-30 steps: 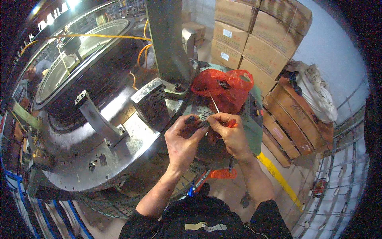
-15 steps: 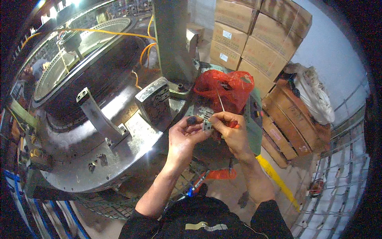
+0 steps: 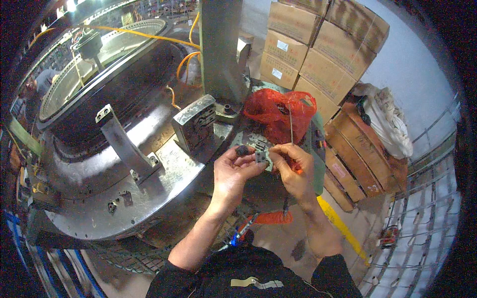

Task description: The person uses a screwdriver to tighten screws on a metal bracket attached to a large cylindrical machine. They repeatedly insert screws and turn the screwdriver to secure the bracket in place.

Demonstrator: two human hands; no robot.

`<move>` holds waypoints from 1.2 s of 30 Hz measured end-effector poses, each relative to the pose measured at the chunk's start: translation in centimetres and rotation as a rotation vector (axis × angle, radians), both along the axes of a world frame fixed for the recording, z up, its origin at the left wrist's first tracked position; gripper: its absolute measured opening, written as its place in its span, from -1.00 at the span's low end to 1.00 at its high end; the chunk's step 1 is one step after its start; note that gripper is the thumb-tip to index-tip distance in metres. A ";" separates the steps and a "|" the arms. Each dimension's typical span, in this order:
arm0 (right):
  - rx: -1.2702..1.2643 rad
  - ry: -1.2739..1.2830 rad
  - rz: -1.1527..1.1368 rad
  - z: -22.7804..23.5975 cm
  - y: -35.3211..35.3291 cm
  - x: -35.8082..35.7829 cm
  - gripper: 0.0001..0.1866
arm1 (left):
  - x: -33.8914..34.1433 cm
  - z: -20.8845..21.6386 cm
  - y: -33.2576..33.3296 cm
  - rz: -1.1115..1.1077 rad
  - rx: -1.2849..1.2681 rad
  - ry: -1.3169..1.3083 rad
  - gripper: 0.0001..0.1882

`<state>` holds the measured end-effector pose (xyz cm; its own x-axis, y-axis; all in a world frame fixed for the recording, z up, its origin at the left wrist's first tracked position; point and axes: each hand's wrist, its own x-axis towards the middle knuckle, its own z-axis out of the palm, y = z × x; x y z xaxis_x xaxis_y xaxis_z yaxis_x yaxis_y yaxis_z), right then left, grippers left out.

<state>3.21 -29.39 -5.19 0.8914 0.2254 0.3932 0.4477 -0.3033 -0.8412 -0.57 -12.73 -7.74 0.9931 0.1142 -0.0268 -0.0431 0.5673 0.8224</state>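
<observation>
My left hand (image 3: pixel 229 175) is closed, pinching a small slotted metal block (image 3: pixel 260 157) between thumb and fingertips. A dark, rough-looking lump (image 3: pixel 242 151) sits at its curled fingers; its kind is unclear. Just to the right, my right hand (image 3: pixel 297 161) grips a screwdriver (image 3: pixel 291 126) with a thin shaft pointing up and away and a red handle largely hidden in the palm. The right thumb and forefinger come close to the block, with a small gap between; whether they pinch something small I cannot tell. Beyond both hands lies a red plastic bag (image 3: pixel 280 116).
At left stands a big round metal machine (image 3: pixel 114 213) with a curved bracket (image 3: pixel 124 144), a slotted block (image 3: pixel 196 121) and small loose parts. A green post (image 3: pixel 221 49) rises behind it. Cardboard boxes (image 3: pixel 330 49) are stacked at far right, near wooden boards (image 3: pixel 365 144) and pale cloth (image 3: pixel 390 121).
My right hand has drawn slightly right, away from the block. The screwdriver shaft has swung from leaning left to nearly upright. My left hand still holds the block.
</observation>
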 end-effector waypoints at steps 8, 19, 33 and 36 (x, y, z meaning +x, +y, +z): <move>-0.234 -0.419 0.010 0.4 0.9 -0.9 -0.77 | 0.0 -0.4 0.2 0.004 -0.002 0.018 -0.55; -0.301 -0.586 0.022 0.2 -0.4 -0.7 -0.62 | -0.2 0.4 0.5 -0.176 -0.379 0.125 -0.72; -0.560 -0.866 0.145 0.9 -6.4 7.8 -0.66 | 5.1 2.7 -6.8 0.135 -0.061 0.105 -0.81; -0.511 -0.892 0.197 1.3 -8.3 9.5 -0.64 | 6.7 3.7 -8.9 0.190 0.029 0.110 -0.80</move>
<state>12.74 -37.73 -3.91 0.2541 0.6596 0.7073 0.9229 -0.3841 0.0267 6.12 -21.66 -4.06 0.9450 0.3011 -0.1278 -0.0561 0.5340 0.8436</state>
